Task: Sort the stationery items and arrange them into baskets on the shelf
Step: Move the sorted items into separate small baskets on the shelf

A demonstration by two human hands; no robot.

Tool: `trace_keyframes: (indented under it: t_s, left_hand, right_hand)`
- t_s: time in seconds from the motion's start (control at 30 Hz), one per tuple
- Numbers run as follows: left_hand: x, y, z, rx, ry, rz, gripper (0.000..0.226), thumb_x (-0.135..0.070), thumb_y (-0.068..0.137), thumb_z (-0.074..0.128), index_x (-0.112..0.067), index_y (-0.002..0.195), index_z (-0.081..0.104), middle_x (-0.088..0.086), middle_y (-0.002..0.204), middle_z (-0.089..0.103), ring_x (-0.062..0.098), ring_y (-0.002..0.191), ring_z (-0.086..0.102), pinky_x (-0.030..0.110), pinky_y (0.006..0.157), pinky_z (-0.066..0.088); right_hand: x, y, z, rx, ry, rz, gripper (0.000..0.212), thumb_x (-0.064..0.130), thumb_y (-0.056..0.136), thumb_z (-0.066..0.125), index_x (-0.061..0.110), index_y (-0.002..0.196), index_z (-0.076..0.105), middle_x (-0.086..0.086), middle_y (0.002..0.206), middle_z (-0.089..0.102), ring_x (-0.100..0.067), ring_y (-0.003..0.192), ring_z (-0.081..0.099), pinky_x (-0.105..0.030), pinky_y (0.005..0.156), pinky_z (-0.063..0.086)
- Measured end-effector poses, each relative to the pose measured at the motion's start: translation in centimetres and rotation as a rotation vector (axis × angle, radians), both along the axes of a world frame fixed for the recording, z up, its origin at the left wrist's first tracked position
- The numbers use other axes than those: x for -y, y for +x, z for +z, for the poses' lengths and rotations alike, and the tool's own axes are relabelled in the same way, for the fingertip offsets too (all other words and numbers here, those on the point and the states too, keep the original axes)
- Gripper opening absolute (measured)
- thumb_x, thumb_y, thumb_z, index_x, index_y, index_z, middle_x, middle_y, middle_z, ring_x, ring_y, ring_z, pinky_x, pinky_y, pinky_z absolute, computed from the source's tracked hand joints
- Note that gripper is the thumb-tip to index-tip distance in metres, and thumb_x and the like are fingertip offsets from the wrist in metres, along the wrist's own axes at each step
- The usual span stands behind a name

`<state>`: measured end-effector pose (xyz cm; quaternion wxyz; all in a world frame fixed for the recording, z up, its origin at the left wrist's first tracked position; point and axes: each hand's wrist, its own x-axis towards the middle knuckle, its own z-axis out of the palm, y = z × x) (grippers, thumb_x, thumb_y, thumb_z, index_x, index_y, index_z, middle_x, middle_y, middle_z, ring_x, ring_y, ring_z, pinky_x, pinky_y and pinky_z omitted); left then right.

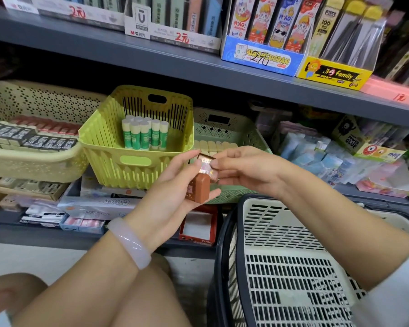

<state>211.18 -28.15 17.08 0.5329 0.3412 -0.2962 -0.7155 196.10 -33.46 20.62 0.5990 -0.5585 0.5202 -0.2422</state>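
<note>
While our left hand grips a brown eraser, our right hand pinches its wrapper; "POWER GLUE" box sits beyond our right fingers.

The slatted lime-green plastic basket stands open-topped, its front half bare — white-capped green glue sticks crowd the back wall. The grey metal shelf board overhangs it, and the perforated beige basket presses against its left side

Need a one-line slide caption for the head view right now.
Both hands, left hand and right hand, hold a small brown eraser before a lime basket of glue sticks on the shelf.
</note>
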Motion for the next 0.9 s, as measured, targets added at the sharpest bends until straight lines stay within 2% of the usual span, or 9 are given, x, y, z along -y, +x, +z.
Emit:
trace_keyframes:
  t_s: [0.13, 0.27, 0.37, 0.43, 0.53, 0.6, 0.67, 0.77, 0.9]
  left_hand:
    - [0.1, 0.3, 0.1, 0.043, 0.027, -0.011, 0.021, -0.025, 0.09, 0.051, -0.011, 0.102, 0.06, 0.014, 0.107, 0.06, 0.022, 0.076, 0.071, 0.031, 0.059, 0.057]
    - [0.0, 0.3, -0.1, 0.164, 0.083, 0.017, 0.029, -0.036, 0.086, 0.055, -0.007, 0.082, 0.055, 0.013, 0.083, 0.052, 0.011, 0.048, 0.059, 0.022, 0.048, 0.051]
    - [0.2, 0.5, 0.0, 0.131, 0.149, 0.045, 0.027, -0.035, 0.086, 0.055, -0.008, 0.09, 0.055, 0.013, 0.089, 0.051, 0.016, 0.061, 0.06, 0.025, 0.052, 0.055]
    - [0.4, 0.7, 0.0, 0.053, 0.189, 0.041, 0.025, -0.029, 0.087, 0.057, -0.005, 0.095, 0.054, 0.015, 0.092, 0.052, 0.021, 0.073, 0.059, 0.03, 0.058, 0.059]
    - [0.3, 0.8, 0.3, -0.088, 0.217, -0.001, 0.017, -0.013, 0.09, 0.053, -0.002, 0.102, 0.051, 0.017, 0.095, 0.053, 0.027, 0.084, 0.06, 0.039, 0.071, 0.058]
    - [0.3, 1.0, 0.3, -0.152, 0.215, -0.017, 0.015, -0.006, 0.09, 0.048, -0.001, 0.104, 0.05, 0.02, 0.097, 0.053, 0.03, 0.088, 0.06, 0.042, 0.074, 0.057]
    - [0.4, 1.1, 0.2, -0.167, 0.206, -0.015, 0.02, -0.002, 0.09, 0.047, 0.0, 0.11, 0.049, 0.022, 0.102, 0.055, 0.031, 0.091, 0.062, 0.041, 0.075, 0.057]
    - [0.6, 1.1, -0.2, -0.124, 0.191, 0.009, 0.026, 0.0, 0.09, 0.05, 0.0, 0.116, 0.049, 0.024, 0.107, 0.06, 0.031, 0.092, 0.066, 0.04, 0.077, 0.057]
    - [0.5, 0.9, -0.7, 0.049, 0.129, 0.049, 0.021, -0.004, 0.086, 0.058, -0.008, 0.106, 0.057, 0.013, 0.101, 0.067, 0.021, 0.09, 0.066, 0.031, 0.076, 0.053]
  right_hand:
    - [2.1, -1.2, 0.4, -0.051, -0.129, -0.224, 0.007, 0.014, 0.086, 0.063, 0.015, 0.079, 0.062, 0.001, 0.065, 0.066, -0.008, 0.056, 0.066, -0.019, 0.056, 0.055]
    - [4.9, -2.1, -1.1, -0.505, -0.351, -0.304, 0.014, 0.02, 0.082, 0.069, 0.007, 0.087, 0.065, -0.008, 0.078, 0.065, -0.014, 0.058, 0.064, -0.025, 0.056, 0.058]
    - [5.9, -1.4, -2.5, -0.707, -0.256, -0.2, 0.021, 0.02, 0.082, 0.069, 0.005, 0.07, 0.061, -0.017, 0.083, 0.07, -0.029, 0.074, 0.07, -0.038, 0.073, 0.059]
    - [6.2, -0.8, -3.1, -0.751, -0.209, -0.144, 0.022, 0.021, 0.083, 0.069, 0.001, 0.074, 0.066, -0.018, 0.085, 0.071, -0.03, 0.08, 0.07, -0.04, 0.078, 0.057]
    - [6.4, 0.0, -3.5, -0.763, -0.209, -0.094, 0.027, 0.024, 0.085, 0.065, -0.002, 0.092, 0.065, -0.014, 0.081, 0.069, -0.022, 0.063, 0.065, -0.037, 0.079, 0.057]
    - [6.2, 0.1, -3.4, -0.745, -0.199, -0.081, 0.02, 0.022, 0.089, 0.06, 0.003, 0.086, 0.06, -0.014, 0.077, 0.067, -0.02, 0.059, 0.063, -0.035, 0.078, 0.057]
    - [6.0, -0.2, -3.1, -0.691, -0.19, -0.089, 0.021, 0.015, 0.093, 0.052, 0.005, 0.075, 0.055, -0.022, 0.086, 0.067, -0.027, 0.069, 0.063, -0.038, 0.08, 0.056]
    - [5.2, -0.9, -2.3, -0.588, -0.264, -0.104, 0.021, 0.012, 0.094, 0.047, 0.009, 0.074, 0.052, -0.021, 0.088, 0.066, -0.024, 0.068, 0.062, -0.033, 0.073, 0.056]
    - [3.2, -1.2, -0.7, -0.334, -0.319, 0.009, 0.016, 0.019, 0.094, 0.051, 0.012, 0.082, 0.06, -0.005, 0.077, 0.069, -0.015, 0.066, 0.064, -0.024, 0.064, 0.056]
